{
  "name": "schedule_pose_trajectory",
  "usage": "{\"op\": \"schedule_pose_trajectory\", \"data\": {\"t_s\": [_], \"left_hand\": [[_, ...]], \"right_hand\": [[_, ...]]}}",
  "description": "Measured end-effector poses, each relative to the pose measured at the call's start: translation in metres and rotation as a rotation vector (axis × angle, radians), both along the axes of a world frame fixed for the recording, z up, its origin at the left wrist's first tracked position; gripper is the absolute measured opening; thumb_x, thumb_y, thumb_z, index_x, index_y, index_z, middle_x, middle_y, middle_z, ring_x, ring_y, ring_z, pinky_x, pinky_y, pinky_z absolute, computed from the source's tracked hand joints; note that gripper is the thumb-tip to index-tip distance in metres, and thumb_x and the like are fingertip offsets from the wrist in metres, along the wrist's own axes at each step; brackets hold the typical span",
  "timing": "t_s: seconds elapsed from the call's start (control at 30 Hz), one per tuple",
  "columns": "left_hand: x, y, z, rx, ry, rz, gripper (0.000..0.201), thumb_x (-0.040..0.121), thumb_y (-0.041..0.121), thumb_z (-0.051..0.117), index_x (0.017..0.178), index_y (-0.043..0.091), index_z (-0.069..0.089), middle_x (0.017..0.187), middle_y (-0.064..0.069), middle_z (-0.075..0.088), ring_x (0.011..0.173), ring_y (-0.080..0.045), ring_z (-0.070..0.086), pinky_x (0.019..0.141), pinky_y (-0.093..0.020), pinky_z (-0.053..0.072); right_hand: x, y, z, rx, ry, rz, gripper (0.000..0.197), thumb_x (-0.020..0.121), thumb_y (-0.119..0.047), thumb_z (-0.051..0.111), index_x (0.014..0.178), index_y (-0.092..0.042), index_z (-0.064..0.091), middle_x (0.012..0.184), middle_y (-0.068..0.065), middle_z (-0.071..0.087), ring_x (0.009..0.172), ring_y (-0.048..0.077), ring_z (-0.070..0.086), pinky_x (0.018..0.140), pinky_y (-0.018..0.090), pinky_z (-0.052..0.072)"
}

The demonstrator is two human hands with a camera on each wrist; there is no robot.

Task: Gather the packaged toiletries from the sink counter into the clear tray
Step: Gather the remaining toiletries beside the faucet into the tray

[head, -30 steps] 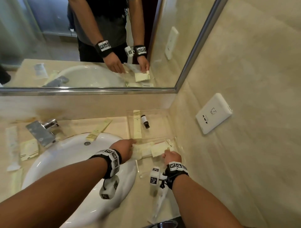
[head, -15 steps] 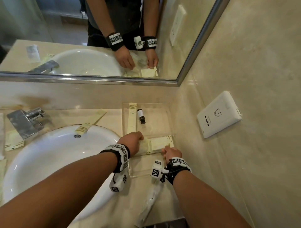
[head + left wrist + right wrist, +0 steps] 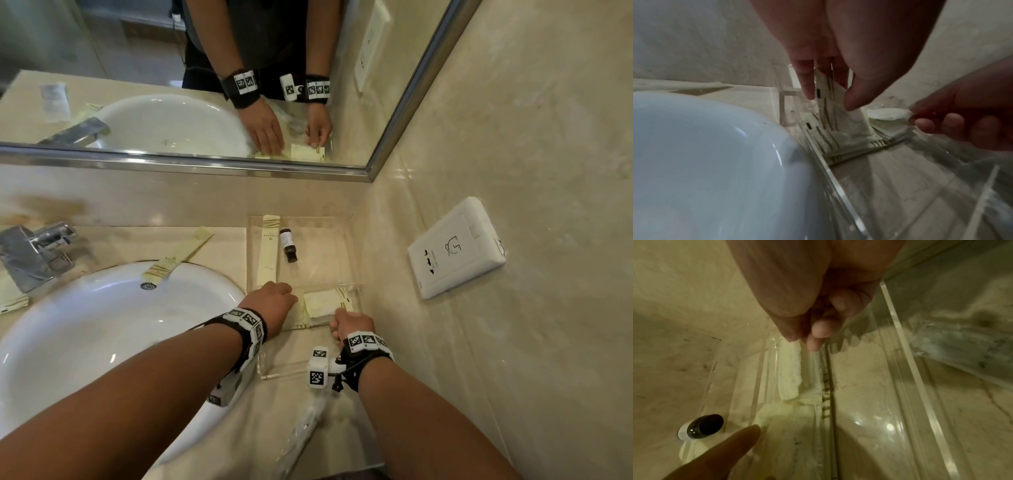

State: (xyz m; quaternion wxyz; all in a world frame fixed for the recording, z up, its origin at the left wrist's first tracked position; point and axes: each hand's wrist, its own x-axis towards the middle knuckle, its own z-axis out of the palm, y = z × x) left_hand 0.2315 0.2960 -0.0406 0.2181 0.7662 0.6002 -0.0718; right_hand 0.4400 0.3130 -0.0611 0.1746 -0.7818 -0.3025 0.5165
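The clear tray (image 3: 325,260) sits on the counter to the right of the sink. Its far compartment holds a long cream packet (image 3: 269,246) and a small dark bottle (image 3: 287,245), whose cap end (image 3: 702,426) also shows in the right wrist view. In the near compartment lie several cream packets with gold stripes. My left hand (image 3: 284,298) pinches one striped packet (image 3: 838,116) between thumb and fingers (image 3: 809,91), holding it on edge. My right hand (image 3: 346,322) pinches the edge of a whitish packet (image 3: 325,301) (image 3: 789,369) beside it.
The white sink basin (image 3: 102,325) is on the left, with a chrome faucet (image 3: 30,253) behind it. One long packet (image 3: 178,255) lies across the basin's rim, more packets (image 3: 10,298) at far left. A clear-wrapped item (image 3: 301,431) lies near the counter's front. A wall socket (image 3: 455,246) is on the right.
Both hands have stayed at the tray's near compartment with the packets, which now sit lower inside it. The head view has shifted slightly.
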Motion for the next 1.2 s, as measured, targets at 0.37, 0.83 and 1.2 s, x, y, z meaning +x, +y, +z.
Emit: {"op": "schedule_pose_trajectory", "data": {"t_s": [0.37,0.83,1.2], "left_hand": [[0.002,-0.007,-0.001,0.074,0.007,-0.044,0.046,0.089,0.015,0.052,0.135,0.021,0.053,0.151,-0.006,0.038,0.138,-0.03,0.03,0.104,-0.045,0.044],[0.035,-0.037,-0.014,-0.092,0.015,-0.116,0.063,0.078,0.03,0.062,0.136,0.017,0.045,0.149,-0.008,0.031,0.14,-0.034,0.022,0.105,-0.048,0.042],[0.0,-0.043,0.008,0.019,-0.066,0.039,0.056,0.089,0.03,0.055,0.143,0.021,0.043,0.156,-0.004,0.029,0.144,-0.028,0.021,0.113,-0.041,0.036]], "right_hand": [[-0.008,-0.002,0.006,0.049,-0.212,0.295,0.039,0.082,-0.039,0.051,0.066,-0.006,0.065,0.06,0.007,0.069,0.055,0.026,0.063,0.06,0.034,0.052],[-0.009,-0.015,0.003,0.115,-0.386,0.633,0.029,0.087,-0.044,0.052,0.112,-0.031,0.055,0.103,-0.007,0.065,0.087,0.015,0.061,0.071,0.029,0.043],[-0.019,-0.021,0.018,0.202,-0.264,0.507,0.023,0.084,-0.035,0.055,0.106,-0.034,0.063,0.099,-0.011,0.067,0.086,0.011,0.062,0.074,0.028,0.046]]}}
